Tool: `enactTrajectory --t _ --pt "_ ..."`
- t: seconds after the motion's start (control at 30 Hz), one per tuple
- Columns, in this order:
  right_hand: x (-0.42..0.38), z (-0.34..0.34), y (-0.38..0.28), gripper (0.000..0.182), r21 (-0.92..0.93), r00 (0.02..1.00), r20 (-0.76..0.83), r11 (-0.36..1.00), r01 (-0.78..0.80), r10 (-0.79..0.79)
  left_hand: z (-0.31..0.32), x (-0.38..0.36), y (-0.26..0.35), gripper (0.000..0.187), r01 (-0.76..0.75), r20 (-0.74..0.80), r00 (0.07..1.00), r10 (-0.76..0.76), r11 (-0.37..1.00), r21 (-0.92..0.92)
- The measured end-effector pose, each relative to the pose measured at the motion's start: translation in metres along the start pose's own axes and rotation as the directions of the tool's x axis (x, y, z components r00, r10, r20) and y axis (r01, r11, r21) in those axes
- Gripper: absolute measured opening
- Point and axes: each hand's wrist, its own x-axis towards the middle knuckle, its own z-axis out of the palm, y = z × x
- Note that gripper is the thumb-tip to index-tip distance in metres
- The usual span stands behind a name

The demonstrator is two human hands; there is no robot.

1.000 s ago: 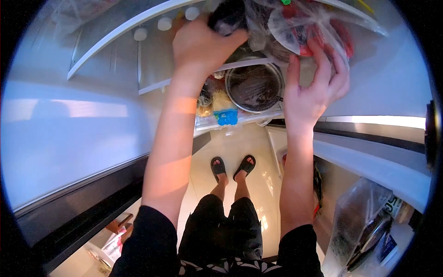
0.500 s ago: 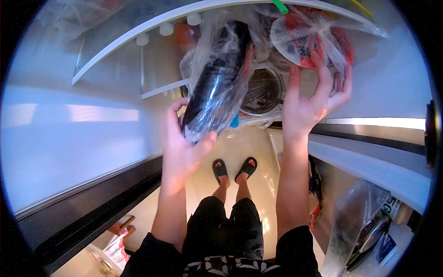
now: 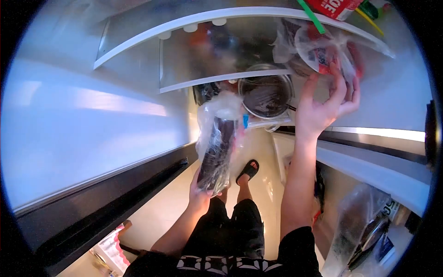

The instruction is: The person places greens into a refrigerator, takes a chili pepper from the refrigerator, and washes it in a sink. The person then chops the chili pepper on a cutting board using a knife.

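Observation:
My left hand [image 3: 201, 196] is closed around the lower end of a dark, bottle-like cylinder [image 3: 217, 154] in a clear plastic bag [image 3: 207, 113], held tilted in front of my legs. Its upper end is pale; what it contains I cannot make out. My right hand [image 3: 326, 102] reaches up to a red-and-white package [image 3: 323, 57] in a knotted clear bag under the upper shelf edge. Its fingers are curled against the package, thumb and fingertips on the plastic. The far side of that package is hidden.
A round lidded container [image 3: 266, 96] sits on a lower fridge shelf below the white shelf edge [image 3: 221, 79]. Above are a red packet [image 3: 334, 7] and a green strip [image 3: 312, 17]. The door rack at right holds bagged items [image 3: 364, 231]. My sandalled foot [image 3: 248, 171] stands below.
My left hand has drawn the bagged dark cylinder down from the shelf toward my body. My right hand stays at the red-and-white package. The view has shifted slightly.

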Motion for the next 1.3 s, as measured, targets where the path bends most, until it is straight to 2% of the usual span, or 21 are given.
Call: enactTrajectory --t 0.07,0.1,0.2,0.3,0.4,0.5,0.6,0.63,0.67,0.7,0.73,0.77,0.83,0.87,0.93,1.0,1.03,1.13,1.17,1.27,1.3 --pt "-0.001 0.004 0.001 0.043 0.056 1.0 -0.022 0.998 -0.009 0.01 -0.005 0.007 -0.01 0.074 -0.048 -0.065 0.997 0.044 0.997 -0.063" --pt "-0.001 0.005 0.001 0.043 0.084 0.999 -0.034 0.996 -0.012 0.015 -0.003 0.012 -0.011 0.068 -0.013 -0.203 0.979 0.003 0.999 -0.046" --pt "-0.003 0.002 -0.003 0.043 0.033 0.999 0.008 0.998 -0.046 0.046 -0.012 0.072 -0.023 0.08 -0.086 -0.336 0.942 0.007 0.972 -0.219" --pt "-0.003 0.0 0.0 0.043 0.039 0.999 0.022 0.999 -0.033 0.032 0.009 0.107 -0.011 0.076 -0.154 -0.318 0.942 0.105 0.979 -0.131" --pt "-0.005 -0.003 0.004 0.054 -0.031 0.998 0.051 0.999 0.035 -0.034 0.024 0.139 0.002 0.07 -0.288 -0.35 0.911 0.218 0.944 -0.162" --pt "-0.015 -0.001 0.0 0.064 0.23 0.994 0.002 0.967 -0.106 0.108 0.018 0.167 0.009 0.058 -0.292 -0.248 0.945 0.216 0.897 -0.333" --pt "-0.059 -0.005 0.005 0.07 0.221 0.975 -0.187 0.972 -0.076 0.119 0.024 0.159 0.022 0.047 -0.182 -0.316 0.949 0.02 0.851 -0.492" --pt "-0.088 -0.009 0.008 0.066 0.322 0.958 0.001 0.907 -0.271 0.286 0.013 0.165 0.013 0.051 -0.162 -0.232 0.971 0.05 0.855 -0.493" --pt "-0.122 -0.007 0.013 0.061 0.381 0.886 0.201 0.8 -0.463 0.418 0.016 0.162 0.013 0.053 -0.146 -0.255 0.967 0.016 0.853 -0.501" --pt "-0.162 0.007 0.015 0.058 0.429 0.688 0.443 0.539 -0.725 0.575 0.022 0.155 0.015 0.055 -0.131 -0.279 0.96 -0.018 0.852 -0.508" --pt "-0.19 0.018 0.007 0.055 0.376 0.423 0.667 0.213 -0.902 0.614 0.026 0.147 0.018 0.058 -0.117 -0.302 0.952 -0.051 0.85 -0.513" --pt "-0.19 0.021 -0.015 0.052 0.221 0.118 0.757 -0.082 -0.972 0.643 0.027 0.14 0.019 0.065 -0.092 -0.231 0.972 -0.031 0.86 -0.501" --pt "-0.2 0.031 -0.037 0.05 0.014 -0.231 0.893 -0.536 -0.844 0.387 0.014 0.131 0.012 0.063 0.017 -0.042 0.998 -0.049 0.824 -0.567" --pt "-0.219 0.041 -0.035 0.05 -0.048 -0.227 0.958 -0.679 -0.732 0.176 0.007 0.127 0.006 0.062 0.074 0.054 0.997 -0.052 0.803 -0.591" --pt "-0.244 0.058 -0.032 0.052 -0.075 -0.167 0.985 -0.77 -0.633 0.041 -0.001 0.12 -0.007 0.069 0.097 0.105 0.993 -0.045 0.818 -0.567" --pt "-0.252 0.071 -0.035 0.057 0.047 -0.138 0.971 -0.72 -0.693 0.196 -0.001 0.112 -0.008 0.066 0.104 0.045 0.995 -0.094 0.897 -0.429" --pt "-0.249 0.069 -0.034 0.051 0.084 -0.153 0.952 -0.707 -0.702 0.265 -0.01 0.113 -0.014 0.061 0.096 0.086 0.994 -0.068 0.918 -0.385" --pt "-0.229 0.06 -0.027 0.047 0.318 0.134 0.938 -0.637 -0.702 0.32 -0.007 0.117 -0.028 0.058 0.045 0.062 0.998 -0.031 0.969 -0.245" --pt "-0.222 0.055 -0.026 0.049 0.341 0.149 0.93 -0.64 -0.688 0.335 -0.004 0.12 -0.03 0.064 0.066 0.094 0.995 -0.042 0.964 -0.259" --pt "-0.204 0.04 -0.032 0.051 0.416 0.208 0.89 -0.535 -0.736 0.406 0.024 0.124 -0.015 0.073 -0.003 0.17 0.985 0.012 0.998 -0.055" --pt "-0.206 0.038 -0.026 0.05 0.411 0.203 0.883 -0.492 -0.768 0.423 0.024 0.127 -0.014 0.082 0.046 0.164 0.985 -0.044 0.999 -0.007"
